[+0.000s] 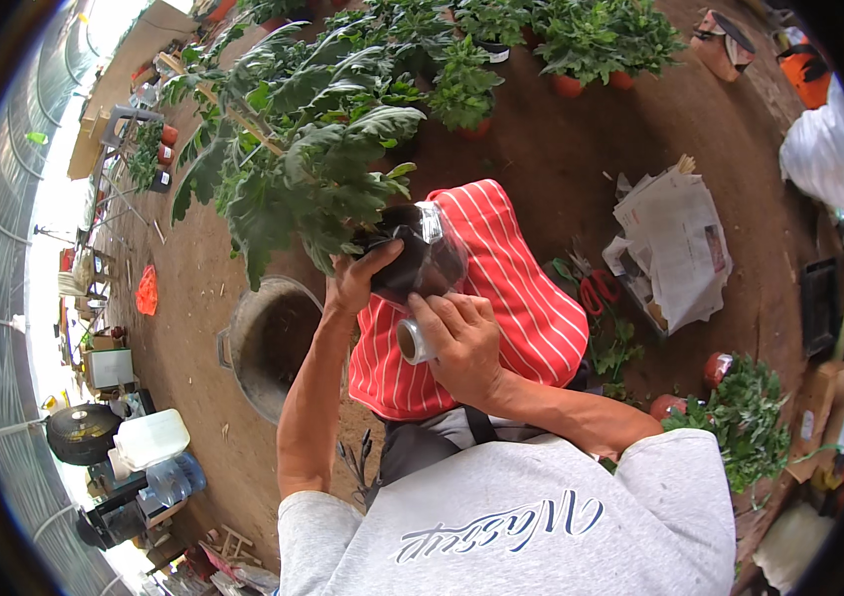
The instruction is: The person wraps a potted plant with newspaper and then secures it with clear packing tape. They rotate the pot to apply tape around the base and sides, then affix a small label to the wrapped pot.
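Observation:
My left hand [357, 281] grips a black plant pot [399, 261] by its rim, and the pot lies tipped on its side over my lap. From it a leafy green plant [280, 171] leans away to the upper left, with a thin wooden stake [228, 112] among its stems. Clear plastic film [440, 249] wraps part of the pot. My right hand [466, 346] holds a roll of clear film [413, 341], its cardboard core facing left, close below the pot. A red and white striped apron [518, 298] covers my thighs.
A round tub [261, 372] stands left of my legs. To the right lie red-handled scissors [600, 290] and a container topped with newspapers [675, 246]. Several potted plants [466, 89] line the ground ahead, with more foliage [746, 425] at lower right.

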The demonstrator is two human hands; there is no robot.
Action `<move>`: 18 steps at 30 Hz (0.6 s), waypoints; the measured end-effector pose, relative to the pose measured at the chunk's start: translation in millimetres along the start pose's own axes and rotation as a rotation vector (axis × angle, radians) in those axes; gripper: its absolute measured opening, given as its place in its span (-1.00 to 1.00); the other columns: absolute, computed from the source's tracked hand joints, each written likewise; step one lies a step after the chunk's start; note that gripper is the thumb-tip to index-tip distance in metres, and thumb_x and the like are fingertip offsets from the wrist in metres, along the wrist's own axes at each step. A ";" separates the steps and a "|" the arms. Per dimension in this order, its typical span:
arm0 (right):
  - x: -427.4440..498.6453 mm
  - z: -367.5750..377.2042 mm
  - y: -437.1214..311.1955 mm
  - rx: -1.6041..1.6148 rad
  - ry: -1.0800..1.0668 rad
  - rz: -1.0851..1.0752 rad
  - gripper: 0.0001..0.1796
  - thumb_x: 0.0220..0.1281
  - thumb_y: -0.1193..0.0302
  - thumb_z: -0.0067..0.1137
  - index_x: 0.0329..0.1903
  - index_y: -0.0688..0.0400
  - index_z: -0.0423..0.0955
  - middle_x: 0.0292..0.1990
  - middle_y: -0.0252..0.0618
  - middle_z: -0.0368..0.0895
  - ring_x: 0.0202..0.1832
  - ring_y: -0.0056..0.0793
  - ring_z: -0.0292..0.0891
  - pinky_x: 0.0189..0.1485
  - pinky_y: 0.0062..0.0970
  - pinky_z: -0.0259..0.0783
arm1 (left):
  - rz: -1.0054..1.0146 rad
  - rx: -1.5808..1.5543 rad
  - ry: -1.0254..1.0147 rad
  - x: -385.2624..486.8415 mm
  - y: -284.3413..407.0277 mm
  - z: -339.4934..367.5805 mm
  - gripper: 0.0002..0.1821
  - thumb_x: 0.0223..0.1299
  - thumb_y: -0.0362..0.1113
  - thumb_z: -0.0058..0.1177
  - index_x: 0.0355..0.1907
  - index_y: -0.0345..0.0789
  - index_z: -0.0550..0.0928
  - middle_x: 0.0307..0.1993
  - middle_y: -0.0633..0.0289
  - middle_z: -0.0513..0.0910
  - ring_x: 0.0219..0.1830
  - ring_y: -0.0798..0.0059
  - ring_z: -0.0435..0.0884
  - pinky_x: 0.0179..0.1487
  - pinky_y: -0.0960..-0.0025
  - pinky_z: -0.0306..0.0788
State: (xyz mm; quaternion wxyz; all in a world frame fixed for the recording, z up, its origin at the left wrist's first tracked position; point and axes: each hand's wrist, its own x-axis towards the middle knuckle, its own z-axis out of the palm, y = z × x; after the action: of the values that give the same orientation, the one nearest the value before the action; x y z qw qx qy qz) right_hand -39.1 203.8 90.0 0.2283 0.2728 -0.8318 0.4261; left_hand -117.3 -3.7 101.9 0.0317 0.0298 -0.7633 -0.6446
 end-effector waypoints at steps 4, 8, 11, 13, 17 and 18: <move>-7.9 8.0 -2.6 0.008 0.044 0.019 -0.47 0.18 0.49 0.29 0.24 0.29 0.63 -0.01 -0.14 0.71 0.00 -0.15 0.65 0.09 -0.13 0.45 | -0.085 -0.076 0.041 -1.6 2.6 1.4 -0.52 0.08 -0.29 0.53 0.07 -0.39 0.75 -0.05 0.25 0.78 -0.07 0.44 0.71 0.08 0.34 0.60; -14.3 14.8 -7.5 0.036 0.065 0.048 -0.44 0.16 0.49 0.32 0.26 0.33 0.62 0.00 -0.10 0.72 0.00 -0.11 0.66 0.10 -0.10 0.48 | -0.145 -0.145 0.046 -2.7 3.4 1.7 -0.51 0.08 -0.33 0.49 0.09 -0.42 0.75 -0.06 0.28 0.78 -0.07 0.47 0.71 0.09 0.36 0.59; -16.0 17.7 -13.0 0.080 0.067 0.086 -0.34 0.08 0.48 0.39 0.32 0.36 0.58 -0.02 -0.06 0.71 -0.01 -0.05 0.65 0.08 -0.06 0.50 | -0.097 -0.108 0.084 -4.0 0.2 1.3 -0.54 0.10 -0.32 0.47 0.08 -0.42 0.77 -0.06 0.26 0.79 -0.08 0.47 0.72 0.10 0.36 0.59; -14.3 17.0 -16.3 0.134 0.073 0.138 -0.27 0.02 0.49 0.44 0.35 0.37 0.55 -0.03 -0.03 0.70 -0.02 -0.01 0.64 0.06 -0.05 0.50 | -0.064 -0.070 0.140 -6.1 -1.2 2.7 -0.56 0.12 -0.31 0.46 0.07 -0.42 0.77 -0.06 0.25 0.80 -0.07 0.47 0.72 0.10 0.36 0.59; -4.8 8.7 -21.3 0.189 0.063 0.202 -0.23 0.06 0.45 0.41 0.39 0.41 0.49 -0.06 -0.01 0.65 -0.02 0.01 0.60 0.03 -0.05 0.48 | -0.084 -0.114 0.243 -14.1 5.9 10.2 -0.56 0.17 -0.28 0.47 0.07 -0.45 0.77 -0.04 0.23 0.79 -0.06 0.47 0.72 0.11 0.36 0.58; -1.0 6.4 -21.2 0.185 0.072 0.197 -0.21 0.04 0.44 0.43 0.39 0.41 0.49 -0.07 -0.01 0.64 -0.03 0.02 0.60 0.02 -0.05 0.47 | -0.124 -0.145 0.280 -16.9 9.6 13.0 -0.55 0.18 -0.27 0.48 0.08 -0.46 0.76 -0.03 0.22 0.79 -0.06 0.47 0.72 0.11 0.37 0.58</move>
State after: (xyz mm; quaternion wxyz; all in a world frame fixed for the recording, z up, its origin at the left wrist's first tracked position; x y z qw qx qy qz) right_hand -25.6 188.4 98.4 0.1889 0.1942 -0.8031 0.5307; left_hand -101.7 12.2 109.0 0.1001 0.1639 -0.6995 -0.6884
